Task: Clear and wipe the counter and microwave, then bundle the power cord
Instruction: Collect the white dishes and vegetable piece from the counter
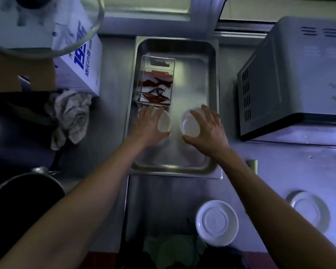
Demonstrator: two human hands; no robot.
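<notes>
step: setting bowls in steel tray (213,78) | left hands (148,124) grasping small bowl (164,123), right (206,129) grasping clear bowl (189,123) | lower level, at 6 o'clock of chili box (156,82) (avoid clinking)

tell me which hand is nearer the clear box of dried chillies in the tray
Left. The left hand lies just below the chilli box, fingertips almost at its near edge, holding a small dish. The right hand is further right, off to the box's side, holding a small bowl.
</notes>
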